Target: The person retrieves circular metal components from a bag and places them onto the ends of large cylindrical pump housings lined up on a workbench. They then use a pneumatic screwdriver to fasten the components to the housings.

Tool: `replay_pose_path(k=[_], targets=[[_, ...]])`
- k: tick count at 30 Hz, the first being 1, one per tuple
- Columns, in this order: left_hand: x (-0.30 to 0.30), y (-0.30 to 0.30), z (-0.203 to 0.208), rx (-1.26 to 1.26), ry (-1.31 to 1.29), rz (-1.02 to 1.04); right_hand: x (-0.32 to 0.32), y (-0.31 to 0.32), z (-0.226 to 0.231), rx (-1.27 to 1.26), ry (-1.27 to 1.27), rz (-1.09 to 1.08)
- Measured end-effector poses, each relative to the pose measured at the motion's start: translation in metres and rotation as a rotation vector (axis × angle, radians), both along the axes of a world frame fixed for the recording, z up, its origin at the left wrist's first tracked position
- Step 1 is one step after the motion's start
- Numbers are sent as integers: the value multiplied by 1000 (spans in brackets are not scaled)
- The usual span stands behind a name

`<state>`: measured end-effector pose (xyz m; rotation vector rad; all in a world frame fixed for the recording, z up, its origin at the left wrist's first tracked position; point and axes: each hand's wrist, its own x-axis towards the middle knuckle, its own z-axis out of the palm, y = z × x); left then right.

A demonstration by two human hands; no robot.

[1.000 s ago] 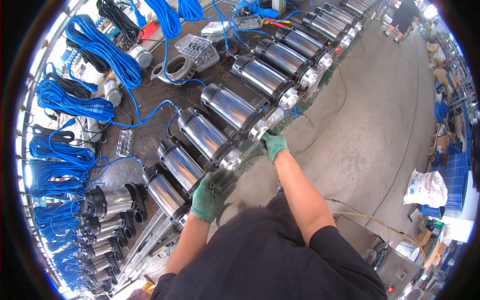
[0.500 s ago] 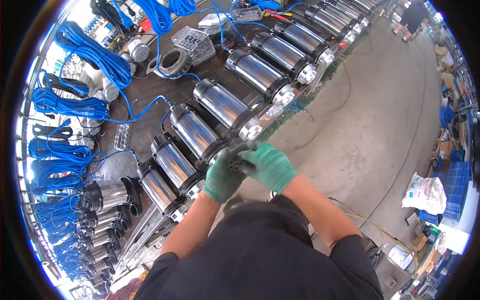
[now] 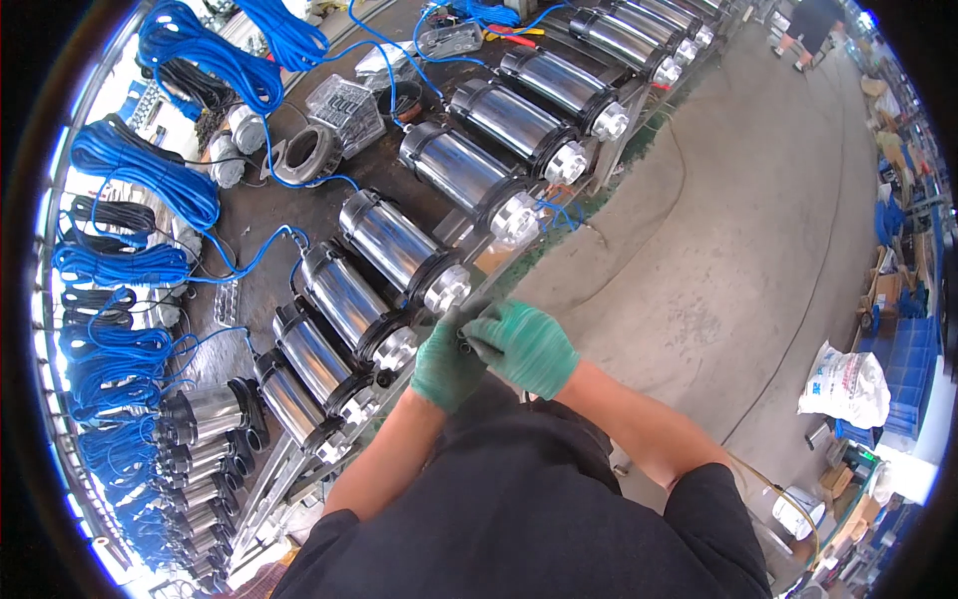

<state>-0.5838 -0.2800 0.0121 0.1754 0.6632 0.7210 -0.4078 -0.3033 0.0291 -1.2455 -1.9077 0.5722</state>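
My left hand (image 3: 449,363) and my right hand (image 3: 526,347), both in green gloves with dark fingers, meet in front of my body at the bench edge. Cupped in the left are a few small dark rings (image 3: 464,344), mostly covered by the fingers. The right hand's fingers are pinched together over that palm; what lies between them is hidden. Just beyond my hands, a polished steel motor cylinder (image 3: 392,240) with a black collar lies on its side, its silvery end fitting (image 3: 447,290) facing me. Another steel cylinder (image 3: 349,290) lies to its left.
More steel cylinders (image 3: 514,120) line the bench (image 3: 289,215) edge. Coiled blue cables (image 3: 150,165) fill its far left side. A clear parts box (image 3: 344,112) and a grey ring-shaped casting (image 3: 307,155) sit behind. A white sack (image 3: 846,384) stands right; a person (image 3: 810,30) is far off.
The view has shifted along the bench, so the cylinders sit further left. My right fingers have closed in over the left palm, covering more of the rings.
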Motion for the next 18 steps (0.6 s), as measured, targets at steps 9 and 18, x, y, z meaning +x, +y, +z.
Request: replay_pose_path(k=[9, 18], targets=[[1, 24, 8, -66, 118, 87, 47, 101, -108, -537, 997, -683], [-32, 53, 15, -60, 74, 96, 29, 145, -181, -603, 1010, -886]])
